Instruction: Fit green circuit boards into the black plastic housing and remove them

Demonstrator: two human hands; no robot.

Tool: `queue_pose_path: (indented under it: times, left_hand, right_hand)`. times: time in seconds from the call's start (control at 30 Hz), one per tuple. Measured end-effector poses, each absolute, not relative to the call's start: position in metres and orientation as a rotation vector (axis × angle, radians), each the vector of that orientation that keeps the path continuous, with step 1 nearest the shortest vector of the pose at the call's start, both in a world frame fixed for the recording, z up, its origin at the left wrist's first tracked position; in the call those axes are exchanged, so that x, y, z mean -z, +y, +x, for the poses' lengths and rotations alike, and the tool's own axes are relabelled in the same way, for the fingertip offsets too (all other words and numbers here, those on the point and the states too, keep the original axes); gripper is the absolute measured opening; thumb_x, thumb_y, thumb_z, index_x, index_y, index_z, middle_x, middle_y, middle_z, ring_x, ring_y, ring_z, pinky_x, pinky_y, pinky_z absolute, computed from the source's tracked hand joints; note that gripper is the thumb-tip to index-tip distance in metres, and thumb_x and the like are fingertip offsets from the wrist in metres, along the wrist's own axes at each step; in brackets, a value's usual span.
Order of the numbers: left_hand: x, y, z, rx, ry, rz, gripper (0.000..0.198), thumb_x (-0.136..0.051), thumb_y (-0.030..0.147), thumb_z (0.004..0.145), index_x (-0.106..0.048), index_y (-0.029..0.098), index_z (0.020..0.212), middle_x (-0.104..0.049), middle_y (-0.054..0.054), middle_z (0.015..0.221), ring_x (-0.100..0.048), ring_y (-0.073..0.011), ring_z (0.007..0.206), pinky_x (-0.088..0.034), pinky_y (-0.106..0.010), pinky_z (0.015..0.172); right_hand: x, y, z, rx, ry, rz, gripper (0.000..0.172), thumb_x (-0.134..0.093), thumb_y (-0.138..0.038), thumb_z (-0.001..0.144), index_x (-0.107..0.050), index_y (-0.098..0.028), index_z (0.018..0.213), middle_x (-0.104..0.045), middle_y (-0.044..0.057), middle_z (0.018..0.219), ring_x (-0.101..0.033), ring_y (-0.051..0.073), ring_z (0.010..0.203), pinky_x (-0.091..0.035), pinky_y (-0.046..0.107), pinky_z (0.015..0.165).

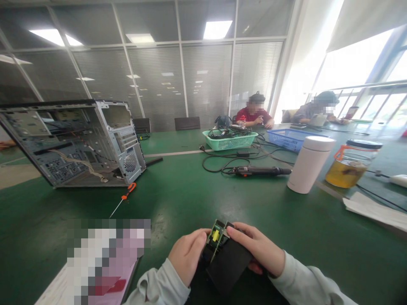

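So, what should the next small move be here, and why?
Probably a slight tilt of the black casing with the left hand and right hand, to see how the green circuit board sits before pushing or pulling it: the board shows at the casing's open side, and whatever fixes it is hidden.

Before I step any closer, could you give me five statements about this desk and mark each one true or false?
1. The left hand and right hand hold a black box with an exposed circuit board. True.
2. The screwdriver is in the right hand. False: the screwdriver lies on the table, near the computer case.
3. The pale bottle stands upright on the table. True.
4. The green basket holds only fruit. False: it holds cables.
5. One side of the computer case is open, showing its inside. True.
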State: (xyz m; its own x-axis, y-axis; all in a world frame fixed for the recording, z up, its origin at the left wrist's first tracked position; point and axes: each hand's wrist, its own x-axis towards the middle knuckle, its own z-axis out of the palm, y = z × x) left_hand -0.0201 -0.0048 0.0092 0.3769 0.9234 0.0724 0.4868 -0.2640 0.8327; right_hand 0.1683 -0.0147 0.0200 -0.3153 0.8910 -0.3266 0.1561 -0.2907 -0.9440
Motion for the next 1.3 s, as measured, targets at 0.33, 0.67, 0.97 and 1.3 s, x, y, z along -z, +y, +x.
queue_pose_path:
  times: [0.33, 0.67, 0.97, 1.3]
  left_hand:
    - [-0.017, -0.010, -0.015, -0.701, 1.219, 1.942, 0.037, -0.039, 0.041, 0.087, -0.070, 0.021, 0.096, -0.073, -0.004, 0.085, -0.065, -0.0208, 0.080, -0.043, -0.024, 0.066]
    - [-0.002, -0.002, -0.020, -0.972, 1.255, 1.685, 0.035, -0.045, 0.039, 0.085, -0.067, 0.022, 0.106, -0.070, -0.005, 0.106, -0.060, -0.0254, 0.103, -0.042, -0.032, 0.089]
    - [-0.001, 0.001, -0.014, -1.195, 1.406, 1.117, 0.037, -0.051, 0.040, 0.081, -0.064, 0.015, 0.106, -0.068, -0.008, 0.096, -0.061, -0.0172, 0.064, -0.048, -0.023, 0.044]
    - [0.004, 0.016, -0.026, -1.355, 1.055, 0.709, 0.039, -0.055, 0.044, 0.078, -0.061, 0.008, 0.093, -0.064, -0.005, 0.059, -0.059, -0.0156, 0.047, -0.042, -0.021, 0.036]
  right_hand:
    - [-0.019, -0.017, 0.167, -1.660, -1.453, -1.334, 0.080, -0.050, -0.086, 0.056, -0.043, -0.013, 0.086, -0.034, -0.007, 0.048, -0.027, 0.004, 0.028, -0.022, 0.010, 0.023]
    - [-0.025, -0.019, 0.170, -1.547, -1.464, -1.429, 0.082, -0.048, -0.082, 0.057, -0.047, -0.011, 0.099, -0.037, -0.006, 0.050, -0.030, 0.005, 0.029, -0.022, 0.010, 0.024]
    - [-0.022, -0.020, 0.173, -1.546, -1.465, -1.333, 0.077, -0.056, -0.072, 0.062, -0.045, -0.011, 0.108, -0.051, 0.002, 0.072, -0.041, 0.006, 0.033, -0.030, 0.011, 0.027]
    - [-0.025, -0.014, 0.175, -1.949, -1.052, -1.327, 0.053, -0.041, -0.060, 0.089, -0.047, -0.008, 0.100, -0.050, 0.005, 0.055, -0.054, 0.017, 0.042, -0.035, 0.012, 0.029]
